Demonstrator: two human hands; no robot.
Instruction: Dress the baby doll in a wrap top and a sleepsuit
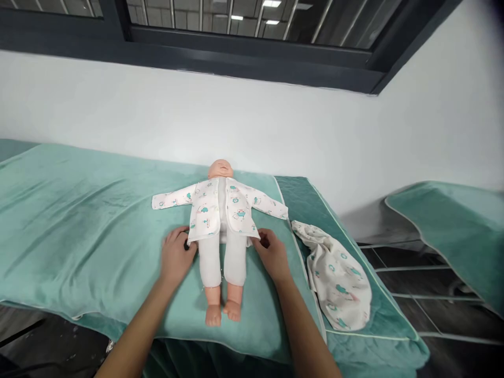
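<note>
Both your hands flank the pale plastic baby doll, lying lengthwise away from you: left hand and right hand each pinch its white printed jacket's hem (equally near).

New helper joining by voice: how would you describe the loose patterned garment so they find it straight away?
Start at the green-covered table with the baby doll lying on it. Just beside the right hand, the loose garment lies crumpled near the table's edge; unlike the doll's matching jacket, nobody wears it.
</note>
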